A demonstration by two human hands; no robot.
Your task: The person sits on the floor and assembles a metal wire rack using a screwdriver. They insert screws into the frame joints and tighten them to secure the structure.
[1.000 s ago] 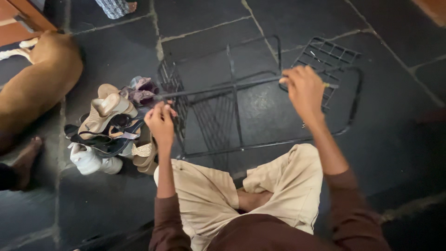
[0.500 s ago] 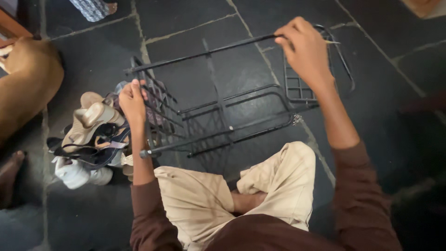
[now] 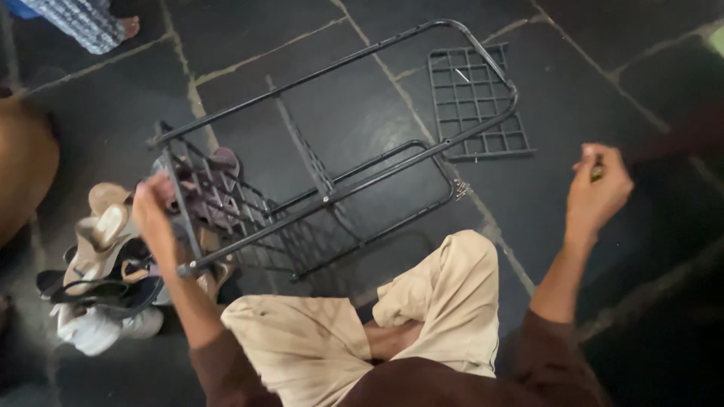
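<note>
Sitting cross-legged on a floor of dark, matte stone slabs with pale grout lines, in tan trousers and brown sleeves. Left hand clenched round the end bar of a black rack of thin round metal tube, tilted up off the floor, with a wire grid panel at the near end. Right hand raised well apart from the rack, grip pinched on a small dark piece, too small to identify. Lying flat on the floor past the rack's far corner: a separate square black grid, and beside the rack's rail a few tiny screws. Heaped behind the left hand: a pile of shoes, beige sandals, dark straps, a white sneaker, partly seen through the wire.
</note>
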